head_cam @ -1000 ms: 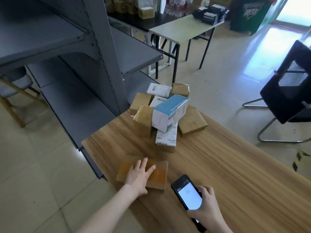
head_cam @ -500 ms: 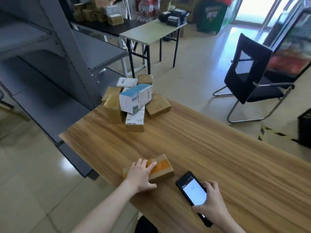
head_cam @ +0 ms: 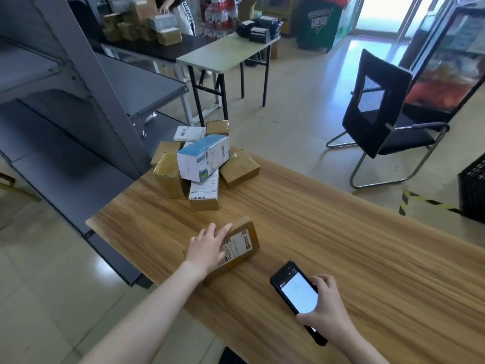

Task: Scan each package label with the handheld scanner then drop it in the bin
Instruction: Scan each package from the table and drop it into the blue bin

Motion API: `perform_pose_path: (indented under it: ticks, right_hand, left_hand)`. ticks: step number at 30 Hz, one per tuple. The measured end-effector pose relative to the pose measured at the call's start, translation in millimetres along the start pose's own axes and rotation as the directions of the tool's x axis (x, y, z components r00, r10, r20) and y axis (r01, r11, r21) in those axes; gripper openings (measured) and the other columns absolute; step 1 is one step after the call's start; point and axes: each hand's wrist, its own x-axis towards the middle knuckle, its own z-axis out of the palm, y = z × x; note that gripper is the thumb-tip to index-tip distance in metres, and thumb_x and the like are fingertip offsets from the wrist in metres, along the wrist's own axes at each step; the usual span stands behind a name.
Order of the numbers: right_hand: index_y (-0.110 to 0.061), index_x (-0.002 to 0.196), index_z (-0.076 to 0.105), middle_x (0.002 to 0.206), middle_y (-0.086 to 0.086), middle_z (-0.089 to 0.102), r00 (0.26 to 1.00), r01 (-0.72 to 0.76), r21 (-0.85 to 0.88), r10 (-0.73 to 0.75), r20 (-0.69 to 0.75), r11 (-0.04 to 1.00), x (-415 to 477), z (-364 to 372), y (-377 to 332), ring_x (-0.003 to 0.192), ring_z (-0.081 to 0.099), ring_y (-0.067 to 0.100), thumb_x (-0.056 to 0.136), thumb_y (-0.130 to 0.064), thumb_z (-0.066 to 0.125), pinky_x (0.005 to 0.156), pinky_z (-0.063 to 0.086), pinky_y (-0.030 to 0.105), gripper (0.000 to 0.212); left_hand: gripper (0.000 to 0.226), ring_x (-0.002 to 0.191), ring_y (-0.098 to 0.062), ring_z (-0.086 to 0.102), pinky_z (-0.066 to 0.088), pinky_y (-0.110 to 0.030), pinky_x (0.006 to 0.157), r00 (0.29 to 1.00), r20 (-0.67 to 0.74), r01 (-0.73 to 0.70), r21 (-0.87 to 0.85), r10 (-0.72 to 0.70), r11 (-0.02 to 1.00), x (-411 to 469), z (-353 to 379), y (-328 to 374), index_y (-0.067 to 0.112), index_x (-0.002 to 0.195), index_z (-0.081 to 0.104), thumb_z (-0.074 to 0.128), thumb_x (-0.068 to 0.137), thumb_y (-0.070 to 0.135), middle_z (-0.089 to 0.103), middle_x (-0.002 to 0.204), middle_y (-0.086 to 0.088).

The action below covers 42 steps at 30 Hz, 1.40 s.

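you've got a pile (head_cam: 203, 160) of 7 visible packages, plus 1 single package (head_cam: 242, 241) apart. 1 scanner (head_cam: 296, 292). 2 hands: left hand (head_cam: 207, 248), right hand (head_cam: 328, 311). 1 chair (head_cam: 378, 106), 1 crate (head_cam: 472, 190).

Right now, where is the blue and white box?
In the head view, the blue and white box lies atop the parcel pile at the wooden table's far left corner, beside the grey shelving.
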Motion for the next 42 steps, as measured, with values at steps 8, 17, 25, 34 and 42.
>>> perform_pose_path:
  ticks: [8, 17, 25, 34, 42]
  right_hand:
    - [-0.015, 0.134, 0.041, 0.125, -0.011, 0.029, 1.000, -0.008, -0.039, 0.009, 0.020, 0.999, 39, 4, -34, 0.103, 0.048, 0.009, 0.051, -0.032, 0.079, 0.080, 0.049, 0.022, 0.093]
    - [-0.015, 0.137, 0.038, 0.128, -0.009, 0.028, 0.997, -0.020, -0.100, 0.027, 0.066, 0.995, 74, 22, -64, 0.106, 0.041, 0.008, 0.052, -0.032, 0.082, 0.078, 0.042, 0.018, 0.097]
    - [-0.014, 0.138, 0.036, 0.129, -0.006, 0.030, 0.994, -0.005, -0.165, 0.023, 0.106, 0.986, 92, 29, -89, 0.105, 0.042, 0.009, 0.053, -0.036, 0.081, 0.081, 0.046, 0.022, 0.099]
    - [-0.015, 0.128, 0.043, 0.115, -0.008, 0.030, 0.991, -0.118, -0.074, 0.122, 0.056, 0.990, 94, 37, -108, 0.098, 0.045, 0.010, 0.047, -0.037, 0.081, 0.080, 0.049, 0.026, 0.092]
    - [-0.015, 0.127, 0.044, 0.114, -0.007, 0.032, 0.966, -0.256, -0.003, 0.256, -0.040, 0.967, 94, 36, -100, 0.095, 0.046, 0.009, 0.046, -0.034, 0.081, 0.079, 0.047, 0.025, 0.091]
  left_hand:
    - [0.113, 0.119, -0.022, 0.045, 0.047, -0.043, 0.099, 0.977, 0.212, 0.061, -0.129, -0.032, 0.990, 40, 9, -41, 0.043, 0.150, -0.002, 0.081, 0.073, 0.037, 0.039, 0.133, -0.003]
    - [0.092, 0.128, -0.018, 0.043, 0.040, -0.036, 0.108, 0.975, 0.212, 0.005, -0.300, 0.062, 0.954, 60, 24, -64, 0.027, 0.151, 0.022, 0.077, 0.078, 0.037, 0.039, 0.143, 0.002]
    - [0.136, 0.141, -0.025, 0.018, 0.030, -0.047, 0.114, 0.964, 0.234, 0.158, -0.130, -0.124, 0.979, 16, 53, -69, 0.031, 0.152, -0.011, 0.071, 0.054, 0.077, 0.014, 0.149, -0.004]
    - [0.133, 0.142, -0.028, 0.013, 0.012, -0.042, 0.121, 0.994, -0.104, -0.029, -0.024, 0.027, 0.999, 52, 37, -57, 0.022, 0.153, -0.010, 0.079, 0.063, 0.061, 0.013, 0.152, -0.009]
    - [0.131, 0.136, -0.031, 0.035, 0.028, -0.047, 0.116, 0.969, -0.127, -0.213, -0.003, 0.211, 0.977, 79, 37, -37, 0.015, 0.154, 0.018, 0.088, 0.051, 0.055, 0.037, 0.145, -0.014]
